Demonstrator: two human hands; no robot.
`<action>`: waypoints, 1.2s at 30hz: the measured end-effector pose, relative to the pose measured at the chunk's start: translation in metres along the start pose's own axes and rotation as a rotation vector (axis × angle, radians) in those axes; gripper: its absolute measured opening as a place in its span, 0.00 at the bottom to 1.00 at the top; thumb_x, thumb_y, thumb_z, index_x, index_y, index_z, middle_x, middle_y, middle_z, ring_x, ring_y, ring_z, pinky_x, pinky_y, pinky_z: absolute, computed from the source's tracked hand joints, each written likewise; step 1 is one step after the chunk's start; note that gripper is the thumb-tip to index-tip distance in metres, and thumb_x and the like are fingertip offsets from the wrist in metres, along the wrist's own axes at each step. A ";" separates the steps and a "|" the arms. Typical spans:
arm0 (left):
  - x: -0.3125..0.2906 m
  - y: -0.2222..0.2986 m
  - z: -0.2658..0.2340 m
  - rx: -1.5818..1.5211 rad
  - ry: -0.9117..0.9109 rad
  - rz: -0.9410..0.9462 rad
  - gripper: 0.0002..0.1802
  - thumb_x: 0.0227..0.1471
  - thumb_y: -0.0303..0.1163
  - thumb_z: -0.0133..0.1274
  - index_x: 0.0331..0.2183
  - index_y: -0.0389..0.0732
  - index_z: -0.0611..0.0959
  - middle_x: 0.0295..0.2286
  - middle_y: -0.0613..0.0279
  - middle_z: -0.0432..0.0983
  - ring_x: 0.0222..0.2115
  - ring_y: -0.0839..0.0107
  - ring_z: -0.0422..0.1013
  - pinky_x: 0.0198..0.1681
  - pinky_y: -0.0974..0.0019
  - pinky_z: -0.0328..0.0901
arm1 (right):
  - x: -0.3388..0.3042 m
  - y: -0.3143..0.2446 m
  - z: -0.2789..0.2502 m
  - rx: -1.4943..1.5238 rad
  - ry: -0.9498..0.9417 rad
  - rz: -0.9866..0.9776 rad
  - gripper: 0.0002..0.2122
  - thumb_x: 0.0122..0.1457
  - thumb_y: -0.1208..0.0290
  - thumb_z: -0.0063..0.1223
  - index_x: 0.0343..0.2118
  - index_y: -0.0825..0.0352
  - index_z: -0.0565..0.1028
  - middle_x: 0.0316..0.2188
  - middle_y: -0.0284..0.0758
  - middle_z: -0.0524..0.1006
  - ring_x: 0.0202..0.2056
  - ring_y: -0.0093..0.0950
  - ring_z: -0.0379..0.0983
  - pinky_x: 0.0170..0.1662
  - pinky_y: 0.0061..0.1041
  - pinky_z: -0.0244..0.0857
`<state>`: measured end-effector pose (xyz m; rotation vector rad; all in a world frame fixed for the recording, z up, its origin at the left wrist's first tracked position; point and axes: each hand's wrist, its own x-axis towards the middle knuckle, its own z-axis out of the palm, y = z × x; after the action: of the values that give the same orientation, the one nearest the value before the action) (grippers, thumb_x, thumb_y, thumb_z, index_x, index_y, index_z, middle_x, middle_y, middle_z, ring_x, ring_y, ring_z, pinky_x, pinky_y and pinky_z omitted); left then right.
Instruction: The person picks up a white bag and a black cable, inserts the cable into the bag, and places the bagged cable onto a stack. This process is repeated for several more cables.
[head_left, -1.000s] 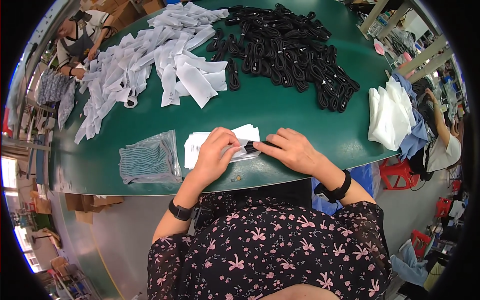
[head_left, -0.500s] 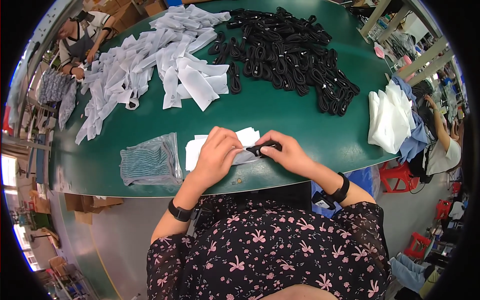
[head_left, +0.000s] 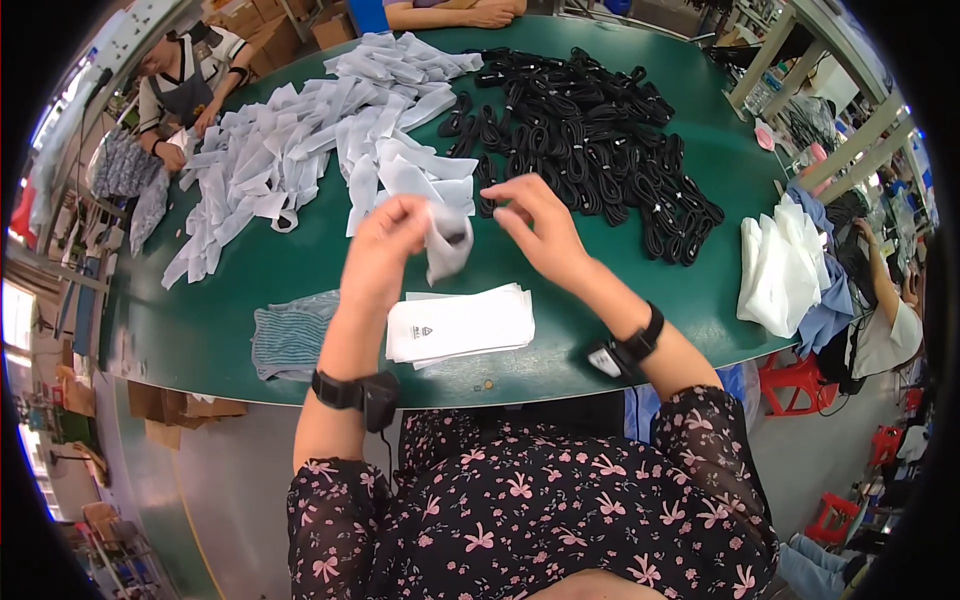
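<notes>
My left hand is raised over the table and pinches a frosted white bag at its upper edge. Something dark shows in the bag; motion blur leaves its shape unclear. To the right, my right hand is apart from the bag, fingers spread and holding nothing, close to the near edge of a heap of black coiled cables. Below both hands lies a stack of flat white bags. Beyond my left hand spreads a pile of frosted bags.
A blue striped cloth item in a clear bag lies left of the stack. White sheeting hangs at the table's right edge. Across the green table rest another person's arms; a further person works at the far left.
Both hands have moved up and away from me. The bag is lifted off the stack in my left hand; my right hand has let go of the coiled cable. Another person's arms now show at the far edge.
</notes>
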<state>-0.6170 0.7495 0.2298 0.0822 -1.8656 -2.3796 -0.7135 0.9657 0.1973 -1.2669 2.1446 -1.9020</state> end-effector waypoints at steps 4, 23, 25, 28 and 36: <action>0.016 0.015 -0.012 0.139 0.180 0.223 0.09 0.53 0.26 0.55 0.37 0.33 0.78 0.31 0.65 0.74 0.31 0.75 0.69 0.34 0.72 0.65 | 0.025 0.072 0.002 -0.695 -0.070 -0.189 0.17 0.57 0.72 0.56 0.51 0.61 0.71 0.39 0.42 0.71 0.36 0.35 0.72 0.38 0.29 0.69; -0.064 -0.085 0.055 1.129 -0.103 0.490 0.08 0.45 0.25 0.61 0.29 0.36 0.78 0.29 0.55 0.69 0.30 0.58 0.70 0.32 0.61 0.66 | -0.073 -0.003 -0.021 -0.185 -0.078 0.434 0.11 0.60 0.76 0.47 0.45 0.71 0.69 0.28 0.38 0.77 0.26 0.31 0.73 0.32 0.28 0.68; -0.070 -0.082 0.055 1.127 -0.089 0.500 0.07 0.45 0.24 0.60 0.28 0.35 0.78 0.29 0.55 0.70 0.29 0.60 0.69 0.32 0.62 0.66 | -0.086 -0.018 -0.022 -0.147 -0.065 0.404 0.12 0.60 0.77 0.46 0.47 0.71 0.69 0.29 0.37 0.76 0.26 0.28 0.72 0.32 0.25 0.67; -0.074 -0.076 0.057 0.860 -0.016 0.184 0.06 0.47 0.22 0.59 0.28 0.35 0.77 0.27 0.60 0.69 0.26 0.69 0.67 0.30 0.68 0.63 | -0.102 -0.022 -0.025 -0.282 -0.015 0.141 0.14 0.58 0.78 0.49 0.48 0.70 0.70 0.29 0.37 0.76 0.27 0.29 0.72 0.31 0.25 0.66; -0.074 -0.071 0.052 0.674 -0.033 0.100 0.06 0.49 0.19 0.57 0.29 0.34 0.75 0.26 0.66 0.67 0.26 0.79 0.61 0.31 0.74 0.59 | -0.117 -0.041 -0.036 -0.592 -0.176 -0.136 0.20 0.51 0.80 0.54 0.49 0.65 0.72 0.28 0.36 0.70 0.28 0.34 0.70 0.32 0.32 0.66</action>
<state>-0.5536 0.8255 0.1710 0.0052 -2.5267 -1.6032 -0.6304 1.0636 0.1842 -1.6190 2.6780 -1.1478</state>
